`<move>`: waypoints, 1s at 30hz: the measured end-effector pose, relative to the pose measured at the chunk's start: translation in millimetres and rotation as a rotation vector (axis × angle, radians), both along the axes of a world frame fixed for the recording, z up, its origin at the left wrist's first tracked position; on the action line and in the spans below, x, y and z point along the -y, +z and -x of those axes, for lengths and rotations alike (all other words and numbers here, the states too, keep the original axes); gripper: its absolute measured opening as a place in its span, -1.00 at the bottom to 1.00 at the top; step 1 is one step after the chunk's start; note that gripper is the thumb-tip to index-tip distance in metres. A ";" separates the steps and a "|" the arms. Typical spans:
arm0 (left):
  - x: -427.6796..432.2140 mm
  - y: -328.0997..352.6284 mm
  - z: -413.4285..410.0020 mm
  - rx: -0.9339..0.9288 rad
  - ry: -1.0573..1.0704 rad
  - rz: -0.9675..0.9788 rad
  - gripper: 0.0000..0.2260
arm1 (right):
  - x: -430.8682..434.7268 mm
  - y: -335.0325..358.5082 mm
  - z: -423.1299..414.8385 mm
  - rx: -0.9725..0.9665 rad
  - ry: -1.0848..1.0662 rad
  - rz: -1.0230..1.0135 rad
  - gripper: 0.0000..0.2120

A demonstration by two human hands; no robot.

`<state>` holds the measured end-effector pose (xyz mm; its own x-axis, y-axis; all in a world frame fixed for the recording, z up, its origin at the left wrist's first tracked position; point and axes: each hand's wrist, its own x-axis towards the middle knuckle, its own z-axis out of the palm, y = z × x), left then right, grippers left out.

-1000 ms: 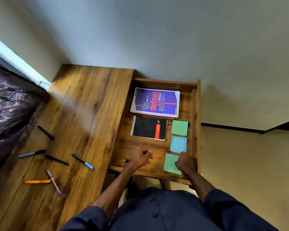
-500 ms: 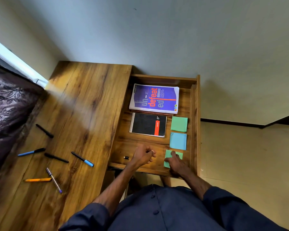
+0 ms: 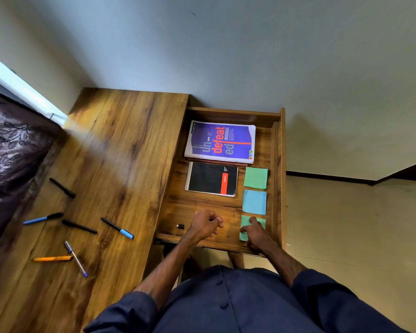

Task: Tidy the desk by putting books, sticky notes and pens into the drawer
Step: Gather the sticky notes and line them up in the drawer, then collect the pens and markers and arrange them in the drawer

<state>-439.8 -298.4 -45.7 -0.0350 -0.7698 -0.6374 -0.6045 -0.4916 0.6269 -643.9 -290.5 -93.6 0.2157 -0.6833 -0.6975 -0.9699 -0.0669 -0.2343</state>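
The open wooden drawer [image 3: 283, 164] holds a purple book [image 3: 221, 143], a black spiral notebook [image 3: 211, 179], a green sticky pad [image 3: 255, 178] and a blue sticky pad [image 3: 254, 202]. My right hand [image 3: 257, 234] rests with fairly straight fingers on a second green sticky pad [image 3: 243, 236] at the drawer's front right. To its left, my left hand [image 3: 205, 225] is curled round a pen [image 3: 180, 226], of which only the black end shows. Several pens lie on the desk [image 3: 120, 152], among them a blue-capped one [image 3: 117, 228] and an orange one [image 3: 52, 258].
A dark lace cloth [image 3: 10, 145] borders the desk's left side. The wall runs behind the desk and drawer. Tiled floor [image 3: 346, 236] lies to the right of the drawer. My torso in a dark blue shirt is close to the drawer's front.
My right hand moved left from the drawer's front right corner onto the near green sticky pad, which now lies straighter. My left hand stayed nearly in place.
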 end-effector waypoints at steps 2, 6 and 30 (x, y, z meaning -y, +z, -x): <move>-0.7 1.0 0.7 0.004 -0.012 0.001 -0.81 | -0.7 0.6 0.0 0.014 -0.012 0.012 -0.47; -1.7 2.9 -0.9 0.008 -0.022 0.016 -0.82 | 0.9 6.2 -3.0 0.068 -0.097 0.103 -0.55; -55.0 44.5 -152.9 0.169 0.513 0.242 -0.84 | 33.3 84.0 -216.3 0.748 0.178 0.429 -0.85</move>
